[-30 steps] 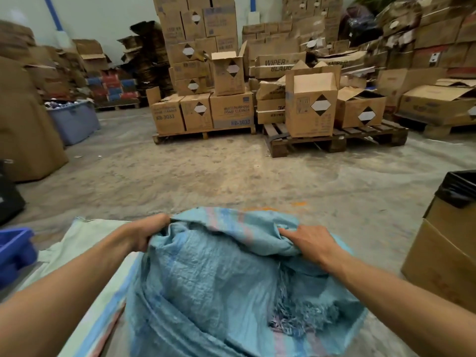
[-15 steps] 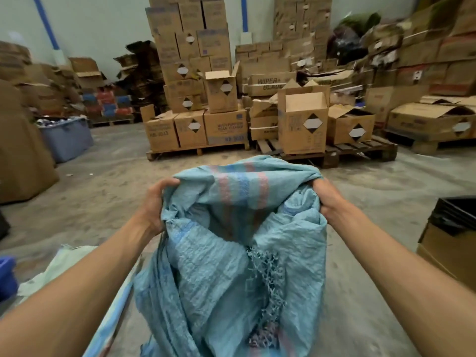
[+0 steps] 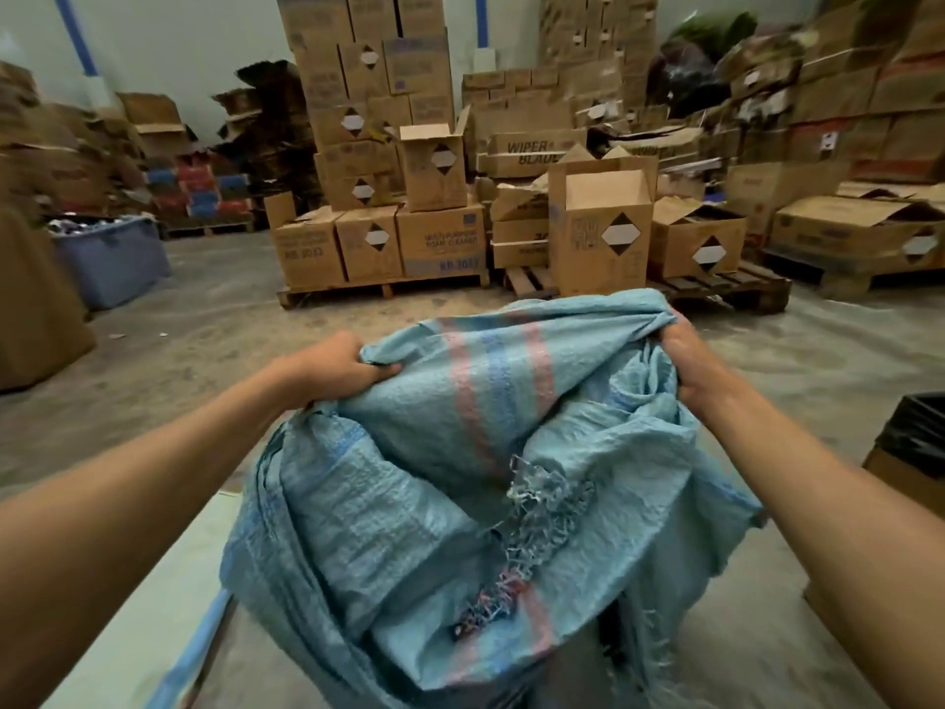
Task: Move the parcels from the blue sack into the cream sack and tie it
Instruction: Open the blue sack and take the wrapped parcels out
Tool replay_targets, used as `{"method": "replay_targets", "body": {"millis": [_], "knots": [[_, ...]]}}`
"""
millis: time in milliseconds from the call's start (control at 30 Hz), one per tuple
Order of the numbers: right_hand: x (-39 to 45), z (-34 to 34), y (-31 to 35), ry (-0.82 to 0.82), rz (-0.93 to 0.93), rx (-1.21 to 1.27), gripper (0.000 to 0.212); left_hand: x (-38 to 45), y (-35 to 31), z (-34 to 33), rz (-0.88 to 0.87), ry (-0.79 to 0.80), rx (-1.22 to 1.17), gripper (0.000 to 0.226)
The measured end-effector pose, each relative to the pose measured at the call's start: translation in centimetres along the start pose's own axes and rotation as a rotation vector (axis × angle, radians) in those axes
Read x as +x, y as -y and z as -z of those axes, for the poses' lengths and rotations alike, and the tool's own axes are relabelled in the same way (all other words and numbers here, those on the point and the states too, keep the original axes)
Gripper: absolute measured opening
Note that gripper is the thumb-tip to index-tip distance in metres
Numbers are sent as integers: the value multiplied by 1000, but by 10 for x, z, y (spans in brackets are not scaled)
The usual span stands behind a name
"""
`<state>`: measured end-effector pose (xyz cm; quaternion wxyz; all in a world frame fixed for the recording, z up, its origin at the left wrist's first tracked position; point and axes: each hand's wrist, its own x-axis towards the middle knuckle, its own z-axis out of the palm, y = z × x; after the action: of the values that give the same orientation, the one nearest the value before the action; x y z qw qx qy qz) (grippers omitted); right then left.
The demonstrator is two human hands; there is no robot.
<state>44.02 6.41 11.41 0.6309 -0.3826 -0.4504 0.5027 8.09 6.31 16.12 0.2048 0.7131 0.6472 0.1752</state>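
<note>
Sacks first, from the left: the cream sack [image 3: 148, 596] lies flat on the floor at about eight o'clock, partly under the blue sack [image 3: 460, 478], and it looks slack and unfilled; a second ago the blue one sagged low over it, and since then both hands have hauled its top edge up and apart, so its mouth now gapes toward the person. The left hand [image 3: 340, 368], at ten o'clock, is clenched on a bunched fold of the rim; the right hand [image 3: 688, 355], at two o'clock, is fisted round the opposite corner, with the striped panel stretched between them. Frayed threads hang in the middle, over a dark hollow at six o'clock; parcels may sit down there, though the folds hide them and I cannot tell. Judging by this, the lift readies the sack for tipping or reaching in; no parcel has crossed yet, and tying is far off.
</note>
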Motion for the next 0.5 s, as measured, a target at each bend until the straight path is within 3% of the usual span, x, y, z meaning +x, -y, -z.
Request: {"method": "replay_targets", "body": {"millis": [67, 167, 233, 300, 367, 433, 500], "knots": [[-4, 26, -8, 111, -121, -99, 27, 7, 0, -3, 71, 113, -55, 45], [-16, 77, -30, 318, -443, -556, 30, 1, -3, -6, 164, 401, -404, 55], [-22, 96, -48, 377, -575, -732, 31, 1, -1, -20, 119, 498, -653, 77], [-24, 100, -66, 360, -613, -912, 27, 3, -1, -51, 46, 506, -881, 76], [-21, 100, -81, 362, -598, -1284, 39, 13, 0, -87, 104, 476, -1083, 56], [-22, 97, -95, 121, -403, -1679, 56, 24, 1, -119, 243, 392, -1239, 44], [-38, 75, -98, -82, -121, -1561, 78, 32, 1, -140, 330, 356, -1256, 44]]}}
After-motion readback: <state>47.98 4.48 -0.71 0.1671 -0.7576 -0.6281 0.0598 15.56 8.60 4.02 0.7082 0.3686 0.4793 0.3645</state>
